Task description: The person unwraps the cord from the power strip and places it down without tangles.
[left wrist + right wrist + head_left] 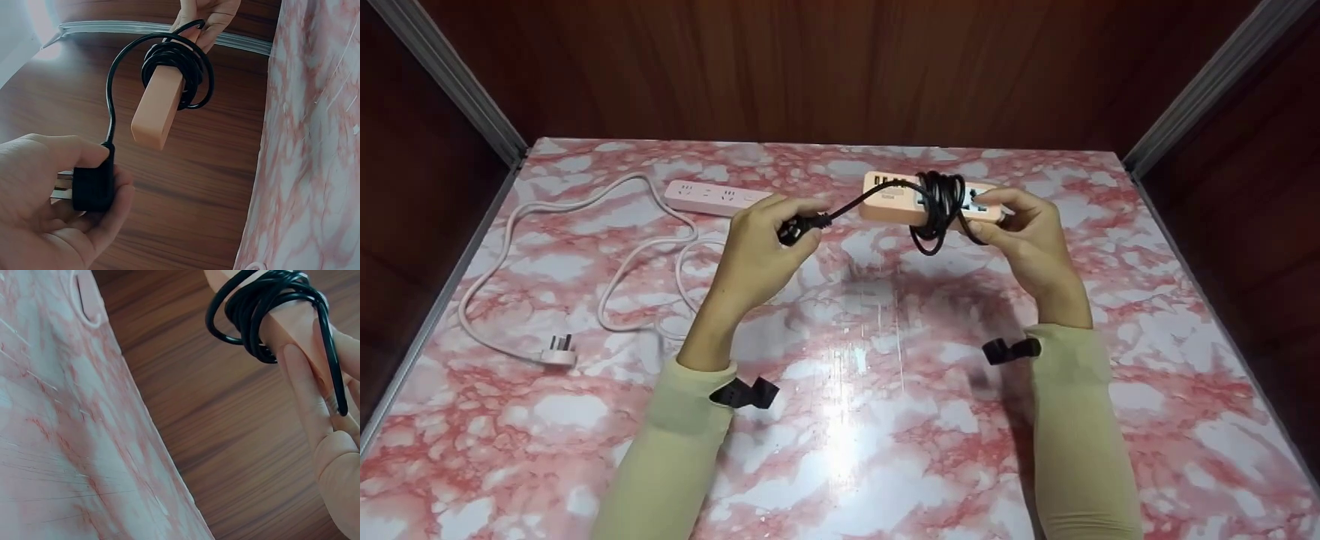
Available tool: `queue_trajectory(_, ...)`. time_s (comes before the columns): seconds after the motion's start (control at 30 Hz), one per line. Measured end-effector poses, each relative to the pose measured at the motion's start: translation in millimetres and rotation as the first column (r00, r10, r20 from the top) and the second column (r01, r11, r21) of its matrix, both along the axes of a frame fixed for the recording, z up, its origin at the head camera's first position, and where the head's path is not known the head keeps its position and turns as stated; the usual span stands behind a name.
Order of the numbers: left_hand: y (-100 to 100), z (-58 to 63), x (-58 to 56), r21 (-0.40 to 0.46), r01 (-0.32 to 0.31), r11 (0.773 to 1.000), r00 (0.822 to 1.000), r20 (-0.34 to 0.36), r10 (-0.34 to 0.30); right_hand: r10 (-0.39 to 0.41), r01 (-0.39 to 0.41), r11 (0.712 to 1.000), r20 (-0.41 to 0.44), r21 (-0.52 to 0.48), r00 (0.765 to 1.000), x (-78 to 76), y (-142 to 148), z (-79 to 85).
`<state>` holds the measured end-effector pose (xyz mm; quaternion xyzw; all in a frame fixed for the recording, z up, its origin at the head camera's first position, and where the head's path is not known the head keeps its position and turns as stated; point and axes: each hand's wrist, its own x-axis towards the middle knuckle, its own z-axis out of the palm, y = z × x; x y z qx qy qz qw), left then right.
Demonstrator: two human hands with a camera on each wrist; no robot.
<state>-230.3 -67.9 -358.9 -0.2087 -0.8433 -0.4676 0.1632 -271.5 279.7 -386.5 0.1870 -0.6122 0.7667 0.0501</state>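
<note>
My right hand (1031, 232) grips the right end of an orange power strip (889, 210), held up above the table. Several loops of black cord (941, 206) are wound around the strip's middle, and one loop hangs below it. From the coil the cord runs left to a black plug (795, 227), which my left hand (765, 244) pinches between thumb and fingers. In the left wrist view the plug's metal prongs (62, 194) point toward the palm. The right wrist view shows the fingers (304, 382) along the strip's end, beside the cord.
Behind the left hand lies a pink power strip (709, 196) on the marbled table (840, 450). Its pale cord (514, 217) loops over the left side, ending in a plug (559, 354) with prongs up. Dark wood panels (840, 67) stand at the back and sides.
</note>
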Motion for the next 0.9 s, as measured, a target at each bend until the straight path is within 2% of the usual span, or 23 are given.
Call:
queue_trajectory(0.27, -2.9, 2.2, 2.4, -0.04, 0.08, 0.996, 0.994, 0.083, -0.077, -0.028, 0.028, 0.999, -0.018, 0.02, 0.999, -0.2, -1.1, -0.7)
queue_trajectory(0.4, -5.3, 0.0, 4.5, -0.035, 0.091, 0.995, 0.99, 0.107, -0.087, -0.035, 0.035, 0.999, -0.019, 0.042, 0.999, 0.2, -1.5, -2.5)
queue_trajectory(0.7, -12.6, -12.2, 10.8, -0.085, 0.074, 0.994, 0.996, 0.059, -0.07, -0.023, 0.024, 0.998, -0.022, 0.053, 0.999, 0.0, -2.3, -3.6)
queue_trajectory(0.9, -18.0, -19.4, 11.8, -0.117, 0.118, 0.986, 0.992, 0.056, -0.112, -0.011, 0.011, 0.999, -0.016, 0.047, 1.0, -0.5, -0.9, -3.6)
